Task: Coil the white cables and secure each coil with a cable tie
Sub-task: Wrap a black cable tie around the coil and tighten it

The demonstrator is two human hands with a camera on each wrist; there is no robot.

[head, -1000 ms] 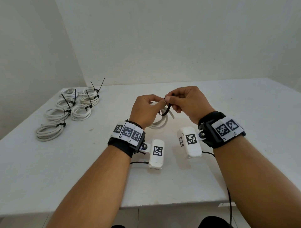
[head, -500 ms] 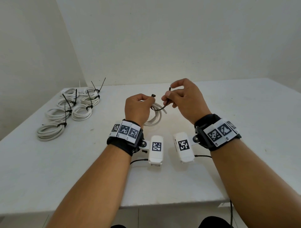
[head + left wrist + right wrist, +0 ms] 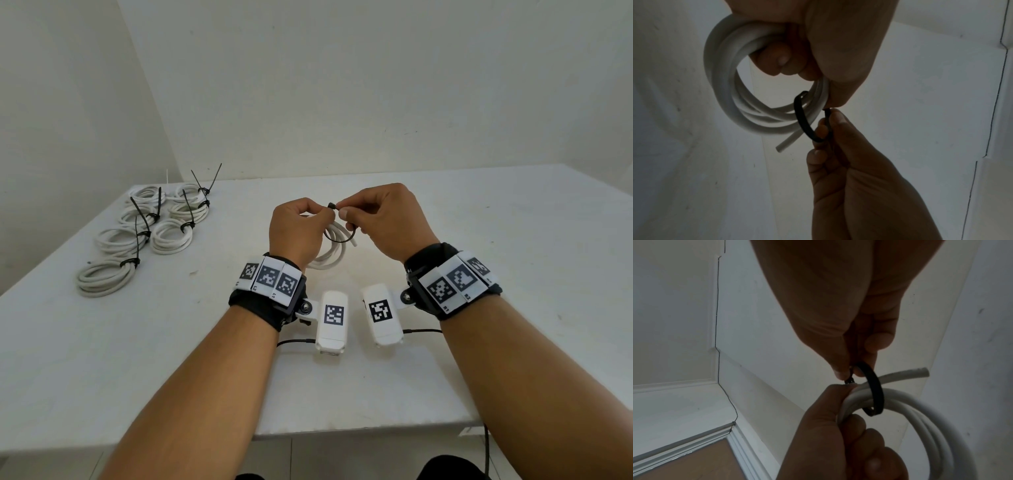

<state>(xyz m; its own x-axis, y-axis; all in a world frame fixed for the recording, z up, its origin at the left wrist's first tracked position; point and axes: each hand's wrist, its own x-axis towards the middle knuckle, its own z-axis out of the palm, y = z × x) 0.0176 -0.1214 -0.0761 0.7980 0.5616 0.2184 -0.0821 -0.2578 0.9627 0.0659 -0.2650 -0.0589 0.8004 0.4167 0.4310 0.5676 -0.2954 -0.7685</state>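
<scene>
Above the middle of the white table (image 3: 513,240), my left hand (image 3: 301,226) grips a white cable coil (image 3: 330,253), which hangs below its fingers (image 3: 777,60). A black cable tie (image 3: 339,236) loops around the coil's strands (image 3: 803,116) (image 3: 875,389). My right hand (image 3: 380,219) pinches the tie's tail between thumb and fingers (image 3: 840,369), right beside the left hand's thumb. The tie's small head (image 3: 331,205) shows between the two hands. A loose cable end (image 3: 920,371) sticks out past the tie.
Several finished white coils (image 3: 144,236), each bound with a black tie, lie in a cluster at the table's far left. A wall stands behind the table. The table's front edge (image 3: 342,431) runs under my forearms.
The right hand has come back toward the left, bringing the tie's tail up to its head. The tie now forms a closed loop around the coil.
</scene>
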